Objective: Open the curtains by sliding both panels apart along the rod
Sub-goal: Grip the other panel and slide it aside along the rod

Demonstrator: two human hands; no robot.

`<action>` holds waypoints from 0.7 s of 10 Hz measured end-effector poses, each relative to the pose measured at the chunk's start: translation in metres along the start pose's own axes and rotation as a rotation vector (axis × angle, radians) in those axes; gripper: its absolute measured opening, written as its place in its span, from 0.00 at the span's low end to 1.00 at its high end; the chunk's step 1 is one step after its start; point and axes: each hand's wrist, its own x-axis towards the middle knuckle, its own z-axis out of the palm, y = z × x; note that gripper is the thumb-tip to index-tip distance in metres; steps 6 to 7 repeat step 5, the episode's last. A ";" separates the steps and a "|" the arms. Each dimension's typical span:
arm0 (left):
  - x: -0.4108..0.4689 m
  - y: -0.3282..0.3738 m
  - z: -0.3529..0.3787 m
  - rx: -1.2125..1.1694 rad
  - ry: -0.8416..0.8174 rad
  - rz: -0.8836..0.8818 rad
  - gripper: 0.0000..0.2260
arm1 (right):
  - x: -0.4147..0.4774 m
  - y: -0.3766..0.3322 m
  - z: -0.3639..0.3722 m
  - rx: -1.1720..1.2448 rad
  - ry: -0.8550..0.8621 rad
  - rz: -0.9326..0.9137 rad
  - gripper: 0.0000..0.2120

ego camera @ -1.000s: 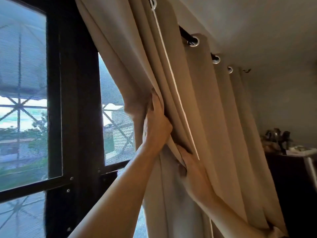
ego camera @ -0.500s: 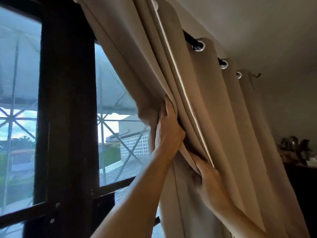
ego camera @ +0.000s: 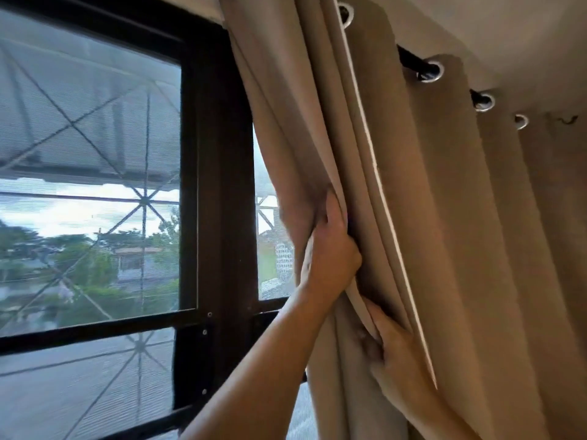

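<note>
A beige curtain panel [ego camera: 451,236] with silver eyelets hangs bunched in folds on a black rod [ego camera: 413,63] at the right. My left hand [ego camera: 330,252] grips the panel's leading folds at mid height, fingers wrapped around the cloth. Lower down, my right hand [ego camera: 390,354] holds the same bundle of folds, fingers tucked into the fabric beside the white edge trim [ego camera: 381,198]. No second panel shows in this view.
A dark-framed window [ego camera: 216,192] with mesh screen and diagonal grille fills the left, showing trees and buildings outside. The white ceiling [ego camera: 508,36] slopes over the rod. A small wall hook [ego camera: 567,119] sits past the last eyelet.
Both hands have carried the gathered folds to the right along the rod, uncovering more of the window. The view has turned left, and the dark cabinet at the right has left the frame.
</note>
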 end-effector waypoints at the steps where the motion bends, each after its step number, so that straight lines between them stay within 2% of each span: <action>1: -0.023 0.004 -0.030 0.034 -0.034 -0.049 0.35 | -0.024 -0.012 0.009 -0.029 -0.062 -0.034 0.26; 2: -0.049 0.010 -0.061 -0.046 -0.001 -0.045 0.36 | -0.052 -0.039 0.012 0.054 -0.078 -0.061 0.26; 3: -0.077 0.015 -0.099 0.037 -0.020 -0.061 0.39 | -0.071 -0.066 0.013 0.109 -0.105 -0.082 0.26; 4: -0.107 0.028 -0.147 0.066 -0.023 -0.091 0.40 | -0.088 -0.093 0.017 0.170 -0.142 -0.059 0.28; 5: -0.175 0.027 -0.204 0.040 -0.012 -0.151 0.38 | -0.102 -0.121 0.004 0.324 -0.201 0.003 0.37; 7: -0.175 0.027 -0.204 0.040 -0.012 -0.151 0.38 | -0.102 -0.121 0.004 0.324 -0.201 0.003 0.37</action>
